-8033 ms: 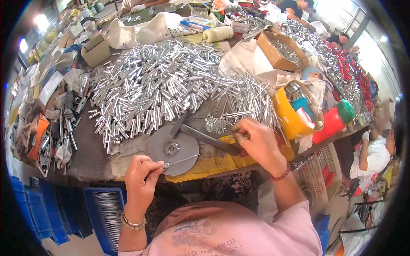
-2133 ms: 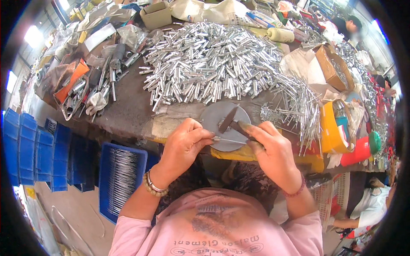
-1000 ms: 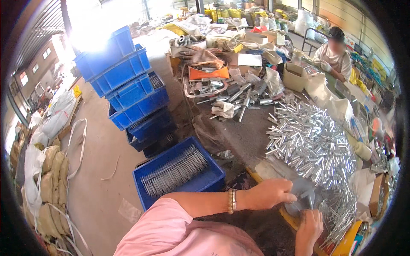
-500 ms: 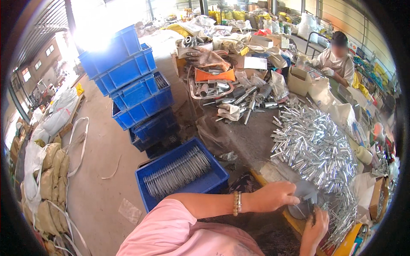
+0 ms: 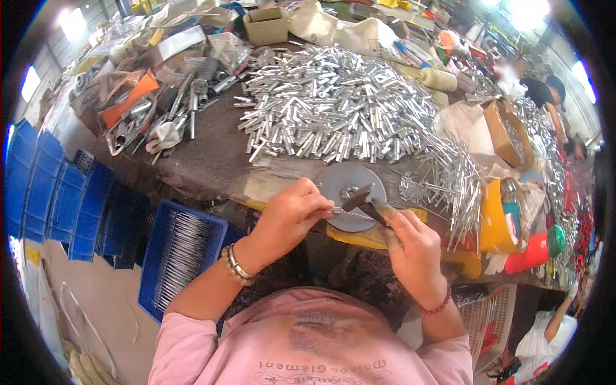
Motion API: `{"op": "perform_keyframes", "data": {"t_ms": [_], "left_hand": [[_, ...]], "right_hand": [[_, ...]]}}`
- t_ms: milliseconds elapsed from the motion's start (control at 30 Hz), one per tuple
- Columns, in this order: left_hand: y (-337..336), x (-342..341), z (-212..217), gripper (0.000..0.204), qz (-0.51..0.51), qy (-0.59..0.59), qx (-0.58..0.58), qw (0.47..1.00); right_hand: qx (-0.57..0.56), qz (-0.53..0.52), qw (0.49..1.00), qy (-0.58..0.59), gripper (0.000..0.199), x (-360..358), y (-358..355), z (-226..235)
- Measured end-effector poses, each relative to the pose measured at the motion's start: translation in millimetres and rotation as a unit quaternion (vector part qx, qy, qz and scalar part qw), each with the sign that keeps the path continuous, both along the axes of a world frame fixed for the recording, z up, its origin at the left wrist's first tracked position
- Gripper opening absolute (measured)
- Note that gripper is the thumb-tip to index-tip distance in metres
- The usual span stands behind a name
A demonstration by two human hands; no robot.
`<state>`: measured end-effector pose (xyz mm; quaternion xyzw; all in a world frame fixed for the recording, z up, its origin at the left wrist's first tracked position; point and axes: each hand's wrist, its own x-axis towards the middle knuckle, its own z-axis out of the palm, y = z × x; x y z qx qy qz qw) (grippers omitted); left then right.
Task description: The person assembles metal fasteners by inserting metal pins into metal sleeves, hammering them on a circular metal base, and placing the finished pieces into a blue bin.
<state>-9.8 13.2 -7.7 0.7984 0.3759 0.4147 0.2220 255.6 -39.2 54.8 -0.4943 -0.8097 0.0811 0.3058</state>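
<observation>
My left hand (image 5: 290, 213) pinches a thin metal rod (image 5: 346, 212) and holds it level over a round grey metal disc (image 5: 352, 194) at the table's front edge. My right hand (image 5: 411, 245) grips a small dark hammer (image 5: 367, 202) whose head rests over the disc, close to the rod's end. A big heap of short silver tubes (image 5: 333, 109) lies just behind the disc. To the right of the disc lies a spread of thin metal rods (image 5: 449, 186).
A blue crate of finished rods (image 5: 183, 247) stands on the floor at my left, with stacked blue crates (image 5: 45, 186) further left. Tools and rags (image 5: 154, 109) clutter the table's left. Yellow and red containers (image 5: 513, 224) sit right. Other people (image 5: 545, 96) work beyond.
My view has swung back from the floor crates on the left to the table. Both hands are again together over the disc, left on a rod, right on the hammer.
</observation>
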Motion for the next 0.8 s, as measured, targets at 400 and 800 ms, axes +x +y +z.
{"op": "perform_keyframes", "data": {"t_ms": [400,800], "left_hand": [[-5.0,10.1,1.3,0.02,0.013,-0.016,-0.02,1.0],[-3.1,6.0,5.0,0.017,0.005,-0.023,-0.072,0.997]], "right_hand": [[0.019,0.014,0.999,-0.046,0.037,-1.1,-20.0,6.6],[-0.119,-0.028,0.981,0.153,0.044,9.0,23.5,-4.0]]}}
